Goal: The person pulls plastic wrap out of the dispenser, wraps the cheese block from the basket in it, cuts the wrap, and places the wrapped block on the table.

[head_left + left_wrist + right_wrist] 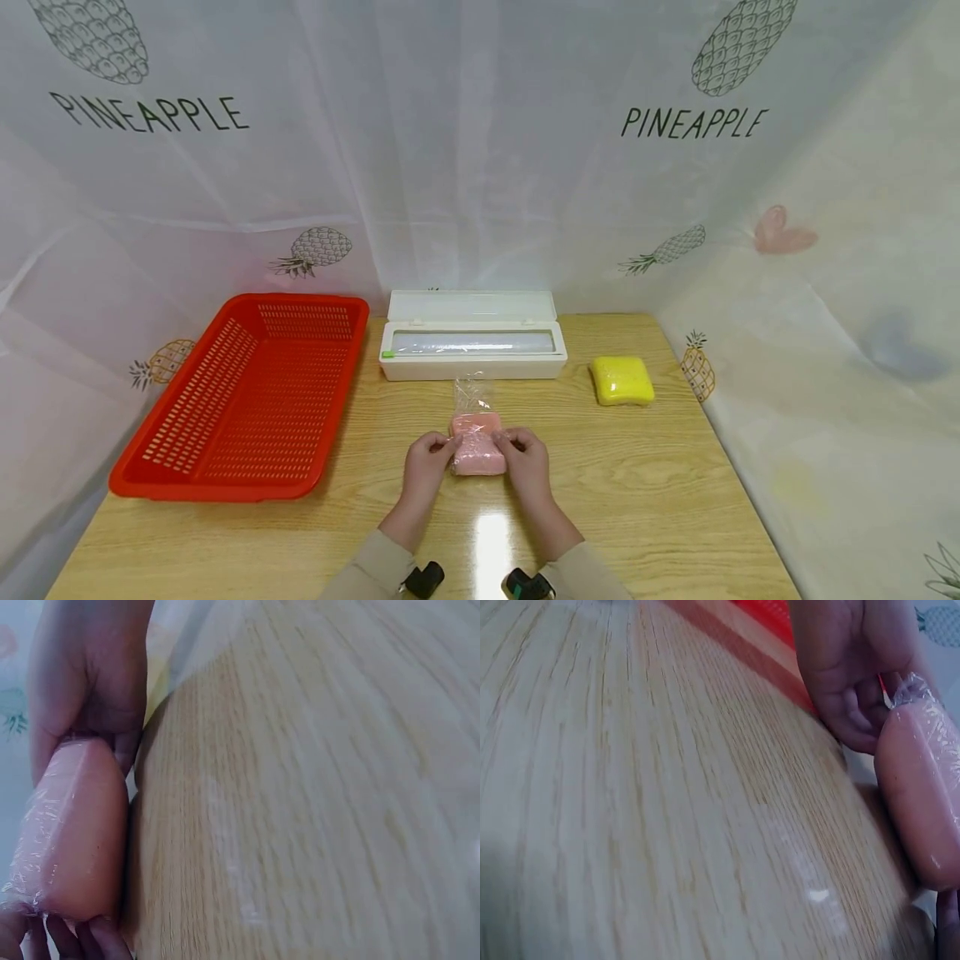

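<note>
A pink rounded block lies at the front middle of the wooden table. Clear plastic wrap covers its near part and stretches out past its far end. My left hand pinches the wrap at the block's left side, thumb and forefinger together. On the right side my right hand does the same, its thumb over the block's edge. In the left wrist view the wrinkled film shines on the top of the pink block; the right wrist view shows film bunched by the left hand.
Behind the block stands a white plastic wrap dispenser, lid up, with a roll inside. A red slotted basket sits on the left. To the right lies a shiny yellow block. A printed curtain hangs behind the table.
</note>
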A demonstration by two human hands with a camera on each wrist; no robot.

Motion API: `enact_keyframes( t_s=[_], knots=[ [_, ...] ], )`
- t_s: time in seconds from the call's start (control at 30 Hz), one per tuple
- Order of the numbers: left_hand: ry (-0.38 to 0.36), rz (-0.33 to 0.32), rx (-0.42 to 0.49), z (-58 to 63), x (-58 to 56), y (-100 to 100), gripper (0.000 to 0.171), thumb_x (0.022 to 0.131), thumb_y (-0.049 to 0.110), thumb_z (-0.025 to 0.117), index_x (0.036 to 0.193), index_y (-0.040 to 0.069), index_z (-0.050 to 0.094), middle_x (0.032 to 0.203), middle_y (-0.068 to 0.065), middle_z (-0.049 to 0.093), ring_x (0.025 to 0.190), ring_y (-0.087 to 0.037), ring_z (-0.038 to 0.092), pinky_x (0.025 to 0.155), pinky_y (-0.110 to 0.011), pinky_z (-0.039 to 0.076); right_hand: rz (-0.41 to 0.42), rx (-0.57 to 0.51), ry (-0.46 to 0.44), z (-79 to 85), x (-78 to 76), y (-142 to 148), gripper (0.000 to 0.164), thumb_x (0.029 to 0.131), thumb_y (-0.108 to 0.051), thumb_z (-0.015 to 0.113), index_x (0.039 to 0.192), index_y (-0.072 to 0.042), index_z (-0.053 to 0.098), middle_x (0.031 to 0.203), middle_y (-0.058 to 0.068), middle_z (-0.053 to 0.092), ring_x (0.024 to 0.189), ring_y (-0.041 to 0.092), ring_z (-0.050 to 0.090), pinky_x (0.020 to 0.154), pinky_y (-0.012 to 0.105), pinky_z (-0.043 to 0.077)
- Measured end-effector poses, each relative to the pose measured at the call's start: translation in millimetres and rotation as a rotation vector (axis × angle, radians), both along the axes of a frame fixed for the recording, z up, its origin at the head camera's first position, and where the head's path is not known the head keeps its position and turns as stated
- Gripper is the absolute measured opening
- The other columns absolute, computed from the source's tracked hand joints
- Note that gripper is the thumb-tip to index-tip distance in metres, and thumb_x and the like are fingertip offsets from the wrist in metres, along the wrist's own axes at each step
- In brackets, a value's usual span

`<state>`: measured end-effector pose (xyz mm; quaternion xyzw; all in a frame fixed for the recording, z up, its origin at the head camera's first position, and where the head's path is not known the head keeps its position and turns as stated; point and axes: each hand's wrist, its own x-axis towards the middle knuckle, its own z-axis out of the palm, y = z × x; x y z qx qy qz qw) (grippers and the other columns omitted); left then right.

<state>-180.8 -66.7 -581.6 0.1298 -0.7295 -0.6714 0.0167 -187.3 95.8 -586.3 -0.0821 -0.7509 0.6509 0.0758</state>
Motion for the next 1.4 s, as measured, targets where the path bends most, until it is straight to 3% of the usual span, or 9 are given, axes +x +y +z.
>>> enact_keyframes(
  t_s=[0.23,0.4,0.57,0.73,0.9,0.97,1.1,1.2,1.4],
  knots=[
    [-0.031,0.034,-0.015,-0.9,-1.9,0.5,0.02,0.084,0.007,0.075,0.074,-0.005,0.063,0.066,-0.003,0.058,0.058,-0.01,0.052,0.052,-0.022,0.047,-0.052,0.082,-0.026,-6.8,-1.6,-4.3,0.02,0.084,-0.012,0.077,0.076,0.001,0.064,0.077,0.004,0.06,0.074,0.014,0.052,0.062,0.023,0.045],
    [-0.032,0.046,-0.057,0.5,-1.2,0.3,0.02,0.081,0.004,0.077,0.075,-0.002,0.059,0.065,-0.004,0.056,0.056,-0.011,0.052,0.052,-0.023,0.049,-0.048,0.032,-0.031,-6.1,-0.3,-4.3,0.023,0.08,-0.009,0.08,0.085,0.002,0.06,0.077,0.006,0.057,0.071,0.015,0.053,0.058,0.022,0.045],
    [-0.016,0.022,0.002,1.8,1.3,-0.4,0.021,0.079,-0.004,0.075,0.084,-0.003,0.055,0.077,-0.009,0.056,0.067,-0.015,0.053,0.056,-0.024,0.051,-0.011,-0.033,-0.031,-5.7,-0.9,-0.7,0.026,0.077,-0.002,0.081,0.091,0.004,0.059,0.08,0.008,0.058,0.071,0.015,0.053,0.059,0.02,0.045],
    [0.077,-0.05,0.042,1.9,2.6,-1.2,0.016,0.078,-0.016,0.067,0.087,-0.007,0.056,0.086,-0.014,0.058,0.075,-0.022,0.057,0.056,-0.022,0.05,0.059,-0.107,-0.041,-4.4,-1.0,5.9,0.024,0.077,0.005,0.078,0.094,0.008,0.061,0.083,0.012,0.06,0.075,0.015,0.054,0.063,0.019,0.048],
    [0.214,-0.122,-0.062,2.4,2.2,0.3,0.021,0.073,-0.026,0.059,0.08,-0.007,0.064,0.087,-0.013,0.058,0.077,-0.023,0.058,0.064,-0.021,0.049,0.141,-0.125,0.01,12.1,4.6,8.1,0.018,0.077,0.015,0.071,0.092,0.015,0.061,0.095,0.022,0.06,0.083,0.018,0.056,0.072,0.02,0.049],
    [0.228,-0.13,-0.122,3.6,2.6,1.8,0.025,0.072,-0.026,0.059,0.077,-0.004,0.069,0.086,-0.011,0.057,0.077,-0.02,0.055,0.067,-0.022,0.048,0.175,-0.08,0.031,20.3,7.6,7.7,0.012,0.078,0.017,0.068,0.09,0.015,0.064,0.099,0.023,0.058,0.089,0.019,0.055,0.077,0.02,0.048],
    [0.197,-0.147,-0.211,3.3,2.4,3.0,0.029,0.075,-0.022,0.061,0.086,0.0,0.076,0.088,-0.007,0.053,0.08,-0.017,0.049,0.067,-0.022,0.046,0.23,0.034,0.035,28.2,10.5,7.4,0.01,0.083,0.013,0.065,0.091,0.01,0.07,0.103,0.019,0.055,0.097,0.019,0.052,0.082,0.021,0.046],
    [0.143,-0.16,-0.202,1.2,1.4,1.6,0.03,0.079,-0.019,0.06,0.096,0.0,0.076,0.093,-0.01,0.056,0.081,-0.017,0.05,0.065,-0.021,0.046,0.255,0.069,0.025,29.3,11.2,8.9,0.012,0.086,0.009,0.065,0.096,0.008,0.071,0.102,0.016,0.055,0.098,0.02,0.051,0.082,0.022,0.045],
    [0.031,-0.154,-0.014,-3.1,2.5,-7.3,0.018,0.087,-0.008,0.064,0.103,-0.007,0.072,0.104,-0.017,0.067,0.085,-0.015,0.059,0.067,-0.02,0.051,0.249,0.05,0.025,29.6,11.9,14.0,0.016,0.084,0.007,0.069,0.099,0.01,0.07,0.1,0.021,0.058,0.094,0.022,0.055,0.079,0.02,0.046]
  ],
)
